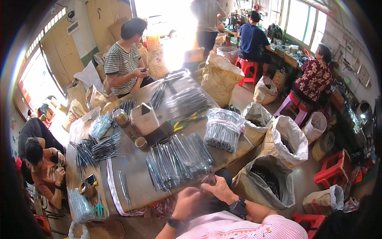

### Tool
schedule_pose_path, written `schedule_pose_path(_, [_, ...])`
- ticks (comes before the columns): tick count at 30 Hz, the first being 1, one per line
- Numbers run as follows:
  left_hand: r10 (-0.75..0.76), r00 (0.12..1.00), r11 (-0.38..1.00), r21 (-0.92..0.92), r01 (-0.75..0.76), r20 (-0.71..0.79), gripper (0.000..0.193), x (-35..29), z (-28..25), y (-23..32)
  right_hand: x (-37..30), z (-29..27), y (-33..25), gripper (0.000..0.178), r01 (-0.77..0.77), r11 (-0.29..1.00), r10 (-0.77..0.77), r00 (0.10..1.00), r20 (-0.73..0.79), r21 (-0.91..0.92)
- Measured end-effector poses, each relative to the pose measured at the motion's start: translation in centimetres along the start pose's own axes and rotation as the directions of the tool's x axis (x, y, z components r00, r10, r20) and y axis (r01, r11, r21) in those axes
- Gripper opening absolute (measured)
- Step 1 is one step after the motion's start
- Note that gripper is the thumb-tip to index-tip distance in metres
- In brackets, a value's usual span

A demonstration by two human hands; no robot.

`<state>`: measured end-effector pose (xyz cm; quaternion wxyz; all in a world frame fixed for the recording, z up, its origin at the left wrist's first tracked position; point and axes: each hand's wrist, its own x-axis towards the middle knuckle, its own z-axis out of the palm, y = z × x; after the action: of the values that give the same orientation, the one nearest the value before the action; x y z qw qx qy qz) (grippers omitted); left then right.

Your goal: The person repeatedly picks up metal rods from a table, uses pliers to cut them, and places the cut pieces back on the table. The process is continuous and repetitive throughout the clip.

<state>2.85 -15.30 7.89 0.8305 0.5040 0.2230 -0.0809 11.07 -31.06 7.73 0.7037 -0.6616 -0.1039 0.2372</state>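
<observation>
1. L. hand (pixel 186 204) and R. hand (pixel 219 189) are held close together at the near edge of the table (pixel 137 173); whether they touch can't be told.
2. Fingers of both are bent. L. is blurred, so whether anything is gripped there can't be told. A small dark piece (pixel 208 180) is seen at the R. fingertips; whether they're clamped on it can't be told either.
3. Risk: piece could be dropped off the edge, b/c it's small and held right by the rim; if so, it'd prob. be hard to find, esp. if lost in the open sack (pixel 283 175) to the R.
4. Risk: rods (pixel 179 159) lie just beyond the hands, so they could be knocked askew by a knuckle or wrist, b/c they're loose and uneven at the ends.
5. Risk: a few stray rods (pixel 124 189) could be rolled away if the L. forearm were swung out.
6. Looks, piece: dark brownish, narrow, partly hidden by fingers; material can't be made out.
7. Looks, rods: thin, straight, grey w/ bright glints, darker at the near ends; laid roughly side by side in a broad, fanned heap.
8. Nearby, a bundle (pixel 223 129) of similar rods is stood upright, wrapped in clear film w/ a pinkish tie.
</observation>
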Motion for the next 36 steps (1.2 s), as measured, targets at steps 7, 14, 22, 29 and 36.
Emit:
schedule_pose_path(7, [0.018,0.999,0.999,0.043,-0.019,0.026,0.011,-0.1,0.7,0.4,-0.6,-0.4,-0.4,0.013,0.036,0.994,-0.038,0.999,-0.019,-0.105])
schedule_pose_path(14, [0.076,0.997,0.996,0.051,-0.078,0.031,0.011,-0.1,0.2,-0.8,-0.2,-0.6,0.3,0.012,0.029,0.998,-0.027,0.999,0.034,-0.056])
schedule_pose_path(22, [0.090,0.996,0.990,0.112,-0.089,-0.004,0.009,0.1,-0.6,-1.1,-0.2,0.2,0.1,0.012,0.050,0.997,-0.050,0.999,0.003,-0.066])
schedule_pose_path(29, [0.157,0.988,0.968,0.196,-0.154,0.002,0.008,-0.1,-0.3,-1.4,-0.4,-0.1,0.3,0.013,0.048,0.998,-0.047,0.999,0.025,-0.038])
schedule_pose_path(36, [0.113,0.994,0.969,0.223,-0.110,0.001,0.011,0.3,0.6,-1.1,-0.7,-0.9,0.5,0.018,-0.014,0.996,0.011,0.999,-0.036,-0.091])
